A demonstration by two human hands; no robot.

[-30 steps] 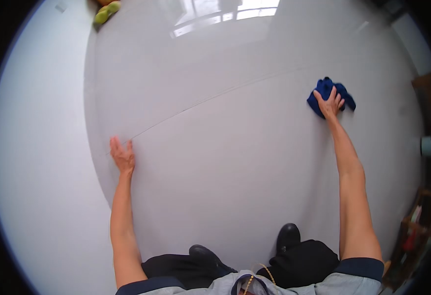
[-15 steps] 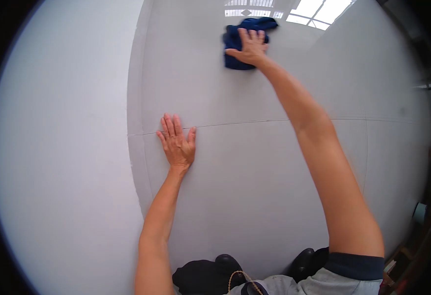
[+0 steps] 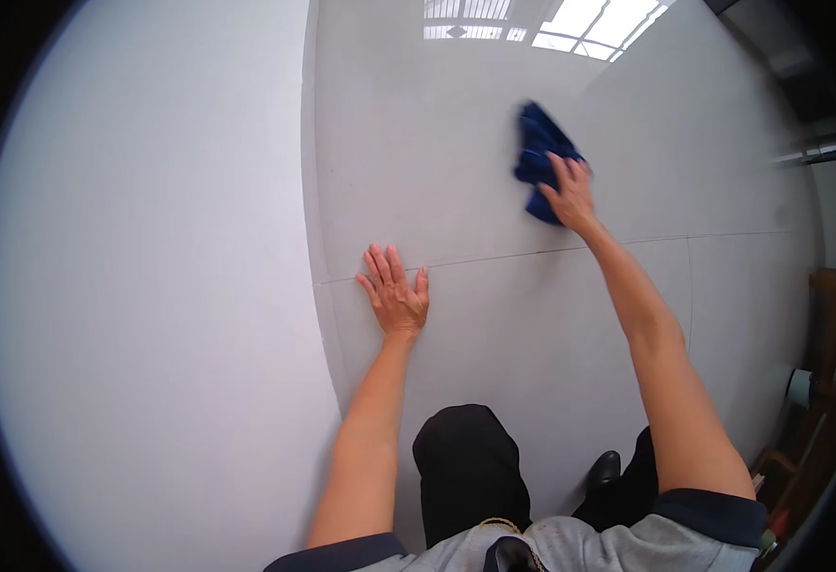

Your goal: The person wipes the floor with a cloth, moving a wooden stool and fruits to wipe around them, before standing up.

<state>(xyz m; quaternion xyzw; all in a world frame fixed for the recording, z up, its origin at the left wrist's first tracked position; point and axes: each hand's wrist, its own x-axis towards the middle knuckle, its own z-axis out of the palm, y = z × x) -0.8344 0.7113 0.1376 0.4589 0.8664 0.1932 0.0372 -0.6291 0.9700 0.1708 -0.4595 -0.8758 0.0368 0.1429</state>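
My left hand [image 3: 398, 297] rests palm down on the grey tiled floor [image 3: 475, 353], its fingers spread over a seam between tiles, holding nothing. Farther out and to the right, my right hand [image 3: 571, 194] presses on a crumpled dark blue cloth [image 3: 544, 153]. The fingers of that hand curl over the cloth's near right part, while the rest bunches out ahead of and to the left of them. The cloth's edges are slightly blurred. Its underside against the floor is hidden.
A white wall [image 3: 170, 286] runs along the left, meeting the floor near my left forearm. My knee [image 3: 470, 448] and a black shoe [image 3: 605, 471] are at the bottom. Brown wooden furniture [image 3: 830, 324] and a pale roll-like object [image 3: 800, 388] stand at the right edge.
My right hand has drawn the blue cloth nearer to me and to the right, and the cloth has changed shape. My left hand stays at the same tile seam; the view has shifted.
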